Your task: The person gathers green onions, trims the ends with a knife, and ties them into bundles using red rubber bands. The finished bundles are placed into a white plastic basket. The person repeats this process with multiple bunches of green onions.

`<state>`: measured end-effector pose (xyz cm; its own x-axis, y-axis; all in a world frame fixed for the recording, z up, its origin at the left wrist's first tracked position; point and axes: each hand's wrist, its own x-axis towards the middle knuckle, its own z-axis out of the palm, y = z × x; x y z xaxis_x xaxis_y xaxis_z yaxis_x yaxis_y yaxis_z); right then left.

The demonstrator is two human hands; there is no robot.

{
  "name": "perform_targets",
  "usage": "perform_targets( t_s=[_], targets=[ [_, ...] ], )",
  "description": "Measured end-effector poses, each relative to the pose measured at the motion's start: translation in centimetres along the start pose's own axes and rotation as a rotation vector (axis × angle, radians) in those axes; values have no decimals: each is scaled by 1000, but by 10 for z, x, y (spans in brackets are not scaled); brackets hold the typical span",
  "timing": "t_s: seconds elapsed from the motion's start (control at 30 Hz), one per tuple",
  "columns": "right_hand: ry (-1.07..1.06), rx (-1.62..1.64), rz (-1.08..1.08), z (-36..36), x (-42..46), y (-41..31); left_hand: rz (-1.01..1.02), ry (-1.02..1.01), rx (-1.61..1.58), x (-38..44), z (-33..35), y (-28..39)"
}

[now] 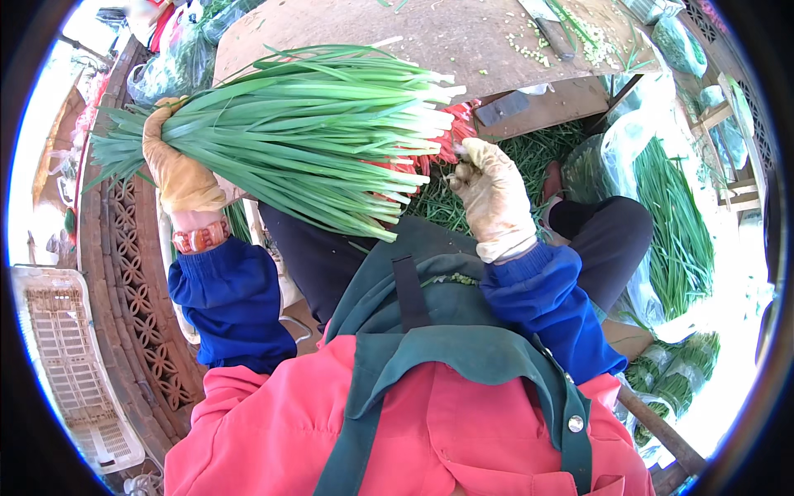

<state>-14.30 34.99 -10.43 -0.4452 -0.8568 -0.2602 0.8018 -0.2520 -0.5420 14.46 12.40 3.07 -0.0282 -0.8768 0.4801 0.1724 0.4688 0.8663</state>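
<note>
My left hand point(180, 158), in a tan glove, is closed around the leafy end of a large bunch of green garlic chives point(291, 130). The bunch fans out towards the right, with its pale cut ends over my lap and the edge of the wooden table point(347, 22). To the right of those ends is my right hand point(490, 192), also gloved, its fingers curled; whether something small is between the fingertips cannot be told. Red plastic strips point(456, 133) hang just beyond it, below the table's edge.
A knife with a worn handle point(554, 38) lies on the table among chopped pale bits. Bagged greens point(673, 229) stand at the right, beside my knee. Loose green leaves point(440, 201) cover the ground under the table. A white plastic crate point(68, 347) is at the far left.
</note>
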Motion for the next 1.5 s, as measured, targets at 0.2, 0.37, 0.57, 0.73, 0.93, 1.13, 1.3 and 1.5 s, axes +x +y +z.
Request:
perform_targets(
  t_s=[0.2,0.37,0.57,0.73,0.93,1.13,1.3,1.5],
  targets=[
    [-130,-81,296,19,-15,-10,-63,30,-199,-4,7,13],
    [-252,-170,408,48,-21,-17,-149,-6,-564,-16,28,28],
    [-260,-4,530,49,-30,-11,-55,-100,-696,-24,28,35],
    [-488,-202,514,39,-47,-17,-52,-201,-827,-26,8,33],
    [-609,-263,438,12,-58,-21,52,-155,-629,-40,4,24],
    [-303,-562,79,-32,-50,-32,20,-242,-786,-41,10,30],
    [-301,-168,222,-11,-44,-27,-36,-305,-994,-37,12,34],
    [-458,-210,221,37,-32,-24,-66,-318,-953,-48,31,39]
  ],
)
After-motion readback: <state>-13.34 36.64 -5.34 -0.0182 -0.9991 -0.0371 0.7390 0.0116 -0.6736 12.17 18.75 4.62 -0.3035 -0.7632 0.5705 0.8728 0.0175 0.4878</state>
